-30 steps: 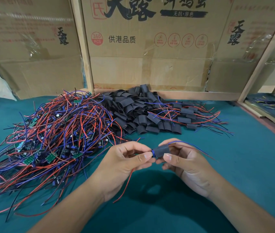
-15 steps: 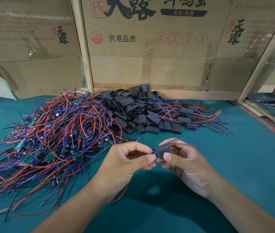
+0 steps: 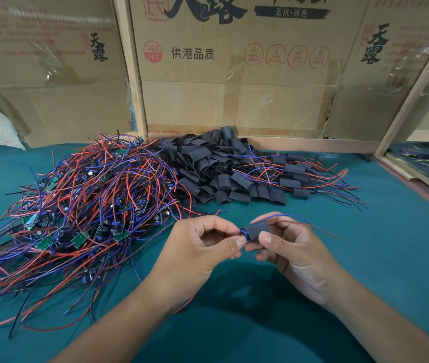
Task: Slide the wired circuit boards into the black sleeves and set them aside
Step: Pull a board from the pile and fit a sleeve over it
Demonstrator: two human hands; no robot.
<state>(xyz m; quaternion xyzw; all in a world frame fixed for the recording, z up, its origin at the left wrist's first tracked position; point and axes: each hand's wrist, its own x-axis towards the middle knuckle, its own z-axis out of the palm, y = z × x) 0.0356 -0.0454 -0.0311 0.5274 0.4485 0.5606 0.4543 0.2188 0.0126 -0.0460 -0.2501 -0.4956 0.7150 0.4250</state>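
Note:
My right hand [image 3: 290,247] pinches a black sleeve [image 3: 256,229] above the green table. A wired circuit board sits almost wholly inside it; only its blue end [image 3: 245,232] shows at the sleeve's left mouth. My left hand [image 3: 203,247] pinches that blue end with thumb and forefinger. Blue and red wires [image 3: 302,221] trail out of the sleeve to the right. A big tangle of wired boards [image 3: 82,205] lies to the left. Behind my hands lies a heap of empty black sleeves [image 3: 208,163]. Sleeved boards [image 3: 294,174] lie to the right of it.
Cardboard boxes [image 3: 234,74] and wooden posts [image 3: 135,74] wall off the back of the green table [image 3: 391,258]. A wooden ledge [image 3: 417,179] borders the table at the right. Loose red wire [image 3: 186,303] hangs under my left wrist.
The board has gone a little deeper into the sleeve, with less blue showing. Both hands stay in about the same place.

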